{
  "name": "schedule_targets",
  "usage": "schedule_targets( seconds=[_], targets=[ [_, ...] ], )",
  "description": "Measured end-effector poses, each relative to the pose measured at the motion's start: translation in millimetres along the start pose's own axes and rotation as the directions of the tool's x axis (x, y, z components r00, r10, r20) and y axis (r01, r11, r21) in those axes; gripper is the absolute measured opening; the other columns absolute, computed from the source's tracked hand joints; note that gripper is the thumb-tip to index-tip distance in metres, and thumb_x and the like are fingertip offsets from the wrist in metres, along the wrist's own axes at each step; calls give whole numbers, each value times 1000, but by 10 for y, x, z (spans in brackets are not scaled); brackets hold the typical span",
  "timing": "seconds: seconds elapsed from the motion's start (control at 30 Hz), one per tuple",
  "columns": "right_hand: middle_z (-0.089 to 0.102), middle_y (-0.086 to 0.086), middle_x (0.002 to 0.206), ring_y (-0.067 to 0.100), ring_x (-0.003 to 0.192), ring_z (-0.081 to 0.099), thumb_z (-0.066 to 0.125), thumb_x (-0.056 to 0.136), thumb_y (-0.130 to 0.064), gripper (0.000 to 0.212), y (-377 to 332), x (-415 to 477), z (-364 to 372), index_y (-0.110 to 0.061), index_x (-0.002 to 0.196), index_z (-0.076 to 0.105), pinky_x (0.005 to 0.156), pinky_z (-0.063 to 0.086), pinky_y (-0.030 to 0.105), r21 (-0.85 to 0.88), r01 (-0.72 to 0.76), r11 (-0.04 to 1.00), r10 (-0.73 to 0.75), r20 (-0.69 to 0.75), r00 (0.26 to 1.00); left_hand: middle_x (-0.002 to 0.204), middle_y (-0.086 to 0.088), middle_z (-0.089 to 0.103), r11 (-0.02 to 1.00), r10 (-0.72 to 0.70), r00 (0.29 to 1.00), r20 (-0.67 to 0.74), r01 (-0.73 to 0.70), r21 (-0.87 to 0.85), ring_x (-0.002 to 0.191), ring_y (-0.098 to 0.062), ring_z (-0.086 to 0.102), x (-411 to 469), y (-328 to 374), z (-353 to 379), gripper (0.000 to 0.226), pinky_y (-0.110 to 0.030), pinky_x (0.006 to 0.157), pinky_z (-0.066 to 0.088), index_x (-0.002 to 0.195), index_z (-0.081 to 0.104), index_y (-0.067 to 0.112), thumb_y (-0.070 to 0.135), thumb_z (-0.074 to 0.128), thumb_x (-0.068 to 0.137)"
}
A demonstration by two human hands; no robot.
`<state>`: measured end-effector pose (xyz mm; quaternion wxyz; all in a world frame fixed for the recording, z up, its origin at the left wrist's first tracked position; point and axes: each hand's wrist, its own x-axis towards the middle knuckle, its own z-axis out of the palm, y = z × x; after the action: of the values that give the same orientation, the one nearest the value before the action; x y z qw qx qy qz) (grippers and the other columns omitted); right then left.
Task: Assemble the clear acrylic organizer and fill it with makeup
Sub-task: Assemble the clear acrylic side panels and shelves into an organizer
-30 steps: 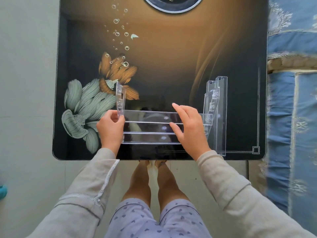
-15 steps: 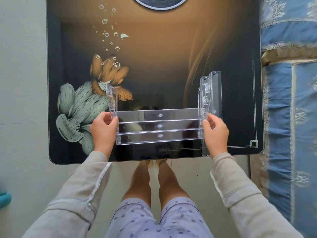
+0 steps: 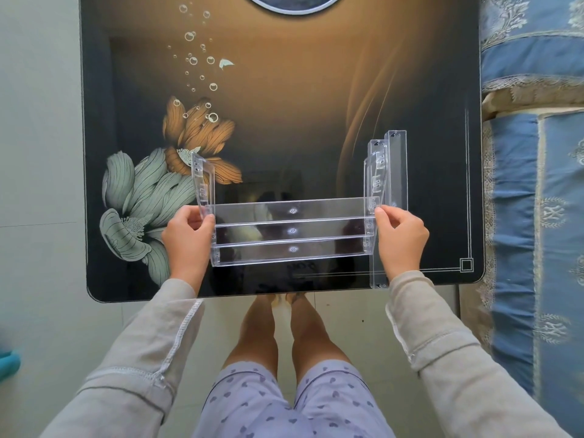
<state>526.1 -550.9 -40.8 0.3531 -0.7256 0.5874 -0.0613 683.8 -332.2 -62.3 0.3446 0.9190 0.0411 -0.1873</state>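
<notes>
Hands, head view: left hand (image 3: 189, 237) pinches left panel (image 3: 203, 184), right hand (image 3: 399, 238) pinches right panel (image 3: 376, 181), fingers curled | organizer (image 3: 292, 230) half-built, near table (image 3: 284, 105) front edge | risk: an uneven squeeze may pop shelf tabs or crack acrylic; right wrist could knock strips (image 3: 397, 172) off

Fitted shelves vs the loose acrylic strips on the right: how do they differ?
The fitted shelves run left to right, stepped between side panels; the loose strips run front to back. The left hand and right hand hold the shelves' frame; the strips lie on the table. Both are clear acrylic.
</notes>
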Motion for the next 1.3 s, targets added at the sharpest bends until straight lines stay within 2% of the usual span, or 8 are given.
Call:
schedule_targets(
  seconds=[0.17,0.5,0.6,0.77,1.0,1.13,1.23,1.3],
  targets=[
    [72,17,97,16,81,59,56,90,-16,24,4,22,1,-2,103,70,83,50,29,-26,8,1000,-9,-19,1000,80,-2,61,1000,-1,1000,-7,1,1,76,-15,54,-16,20,3,15,-25,72,38,93,66,4,15,60,85],
    [70,16,94,15,77,56,55,90,-15,20,-1,47,-9,-2,98,69,75,44,21,-115,55,992,-52,29,998,80,-3,58,999,-8,1000,4,8,37,76,-17,53,-5,39,16,11,-25,70,37,90,63,4,14,59,86],
    [70,16,94,16,77,56,56,89,-13,18,-37,118,-45,-1,96,68,76,43,21,-182,54,982,-37,99,994,85,-6,57,996,-80,996,39,81,-46,80,-19,53,12,44,39,2,-28,73,40,87,56,11,11,58,86],
    [70,18,96,28,90,64,56,89,-11,18,-96,191,-60,1,96,67,85,49,32,-243,47,969,-10,153,988,88,-8,55,965,-164,985,54,171,-197,82,-21,51,9,53,92,10,-35,78,45,87,49,15,8,55,87],
    [70,14,92,17,78,56,57,90,-16,19,-1,146,-63,-2,96,68,75,43,23,-167,73,983,-50,141,989,86,-5,56,978,-104,993,54,112,-175,80,-20,52,-16,32,70,9,-31,75,43,87,50,17,10,56,86],
    [66,10,96,13,81,55,59,88,-23,21,121,147,-107,-6,98,67,79,43,24,-7,9,1000,-9,-2,1000,86,-3,56,991,-33,998,56,40,-129,80,-18,52,-34,25,35,5,-28,73,39,91,56,12,12,57,86],
    [60,17,107,24,91,57,54,90,-17,22,243,219,-104,-3,104,63,84,39,25,41,-121,992,126,-149,981,87,-3,57,992,-26,998,55,33,-120,80,-18,52,-45,23,27,11,-28,73,39,96,58,6,12,57,87],
    [61,18,112,28,102,58,54,89,-15,24,314,285,-90,-2,109,61,86,39,26,41,-225,974,228,-147,962,88,-4,57,990,-31,998,58,39,-132,81,-18,52,-52,33,25,9,-28,74,39,95,58,9,12,57,87]
  ],
)
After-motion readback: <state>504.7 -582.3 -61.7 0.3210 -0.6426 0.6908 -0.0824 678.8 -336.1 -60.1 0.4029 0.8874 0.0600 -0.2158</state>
